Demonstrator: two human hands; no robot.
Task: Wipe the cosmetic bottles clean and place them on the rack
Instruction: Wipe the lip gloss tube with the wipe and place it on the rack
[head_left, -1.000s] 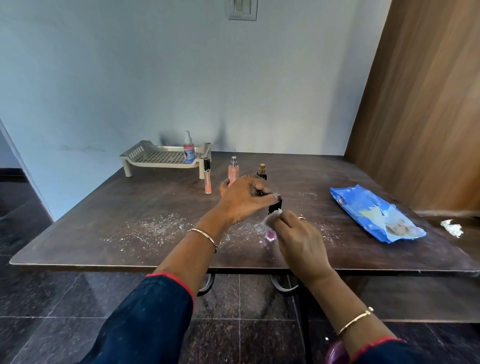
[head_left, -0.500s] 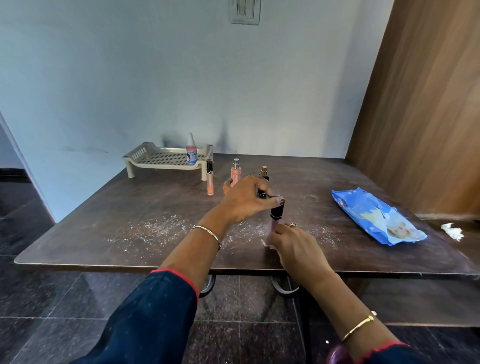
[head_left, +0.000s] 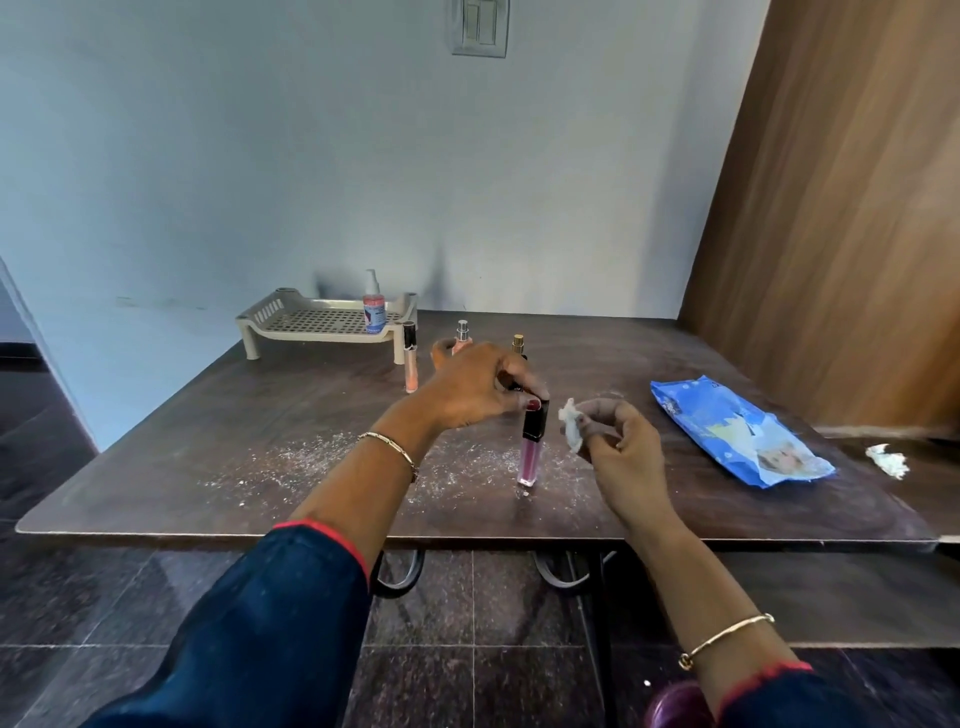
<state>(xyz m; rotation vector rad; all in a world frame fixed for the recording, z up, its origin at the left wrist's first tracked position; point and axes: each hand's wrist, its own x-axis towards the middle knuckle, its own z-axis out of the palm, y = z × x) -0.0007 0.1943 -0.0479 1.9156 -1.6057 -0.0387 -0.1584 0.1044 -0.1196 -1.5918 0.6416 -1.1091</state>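
Where the left hand (head_left: 475, 384) reaches across, it hides most of a gold-capped bottle (head_left: 518, 343) and the lower part of a silver-capped pink bottle (head_left: 462, 338). Its grip is pinched on the black cap of a pink lip-gloss tube (head_left: 531, 452) standing upright on the dusty surface (head_left: 208, 415). The right hand (head_left: 621, 447), just beside it, clamps a crumpled white wipe (head_left: 571, 428). One peach tube (head_left: 410, 364) stands free; one pump bottle (head_left: 374, 306) sits on the rack (head_left: 291, 325). Five bottles in all. One blue wipe packet (head_left: 737, 434) lies right, one used wipe (head_left: 887, 460) beyond.
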